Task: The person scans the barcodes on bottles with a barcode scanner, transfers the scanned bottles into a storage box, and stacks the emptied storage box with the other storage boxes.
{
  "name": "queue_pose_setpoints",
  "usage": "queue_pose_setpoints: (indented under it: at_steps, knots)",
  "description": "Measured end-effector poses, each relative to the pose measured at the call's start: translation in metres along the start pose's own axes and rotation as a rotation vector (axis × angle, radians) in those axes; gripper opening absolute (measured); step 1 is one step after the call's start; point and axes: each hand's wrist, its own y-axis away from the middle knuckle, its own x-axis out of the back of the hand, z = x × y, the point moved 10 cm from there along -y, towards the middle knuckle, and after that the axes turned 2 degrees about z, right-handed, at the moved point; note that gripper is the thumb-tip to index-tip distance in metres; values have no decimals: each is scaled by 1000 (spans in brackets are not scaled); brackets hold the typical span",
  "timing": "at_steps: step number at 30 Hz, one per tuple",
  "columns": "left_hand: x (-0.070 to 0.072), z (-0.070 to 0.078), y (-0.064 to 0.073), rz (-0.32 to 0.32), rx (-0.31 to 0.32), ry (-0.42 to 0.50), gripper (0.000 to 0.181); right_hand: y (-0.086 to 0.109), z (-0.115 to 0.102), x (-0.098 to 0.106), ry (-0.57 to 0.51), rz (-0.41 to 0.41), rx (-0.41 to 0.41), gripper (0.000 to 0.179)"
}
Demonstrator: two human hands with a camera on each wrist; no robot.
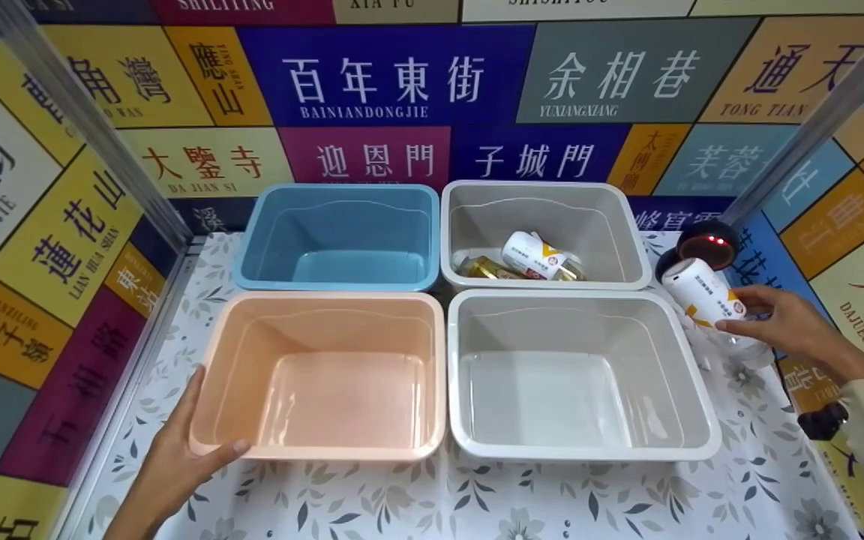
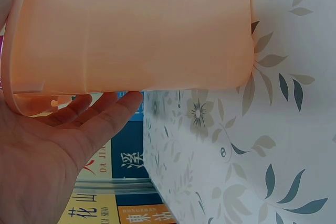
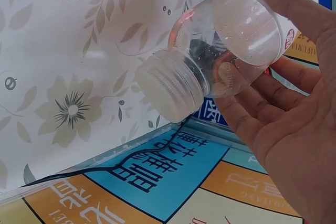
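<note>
My right hand [image 1: 792, 322] grips a clear plastic bottle [image 3: 241, 40] with a white and yellow label, thumb on one side and fingers on the other. The bottle is tilted; its pale ribbed cap [image 3: 168, 87] points away from the palm in the right wrist view. It is held beside a dark round device [image 1: 709, 244] with red lights, right of the bins. My left hand [image 1: 181, 450] rests on the near-left corner of a peach bin [image 1: 327, 452]. Its fingers lie fairly straight along the outer wall, with the thumb at the front rim.
A blue bin [image 1: 338, 285] and a grey bin [image 1: 544, 285] stand behind. The grey one holds a white-labelled bottle [image 1: 533, 255] and a gold-coloured item [image 1: 488, 268]. A whitish bin [image 1: 582, 452] stands at near right. Lettered panels and clear posts [image 1: 822, 112] enclose the flowered tabletop.
</note>
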Motion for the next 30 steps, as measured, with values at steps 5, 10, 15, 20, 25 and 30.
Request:
queue_pose_setpoints:
  at_steps: [5, 10, 15, 20, 25, 30]
  knots:
    - [-1, -1, 0, -1, 4, 5, 130, 0, -4, 1, -7, 7, 9, 92]
    - [-1, -1, 1, 1, 6, 8, 130, 1, -8, 2, -17, 17, 15, 92]
    - [-1, 1, 1, 3, -6, 16, 129, 2, -14, 4, -17, 24, 17, 93]
    - [-1, 0, 1, 2, -4, 13, 127, 2, -21, 9, -7, 44, 12, 95]
    - [-1, 0, 1, 2, 0, 4, 128, 3, -32, 15, -1, 56, 7, 96]
    - [0, 0, 0, 2, -2, 9, 128, 3, -48, 23, -5, 70, 26, 94]
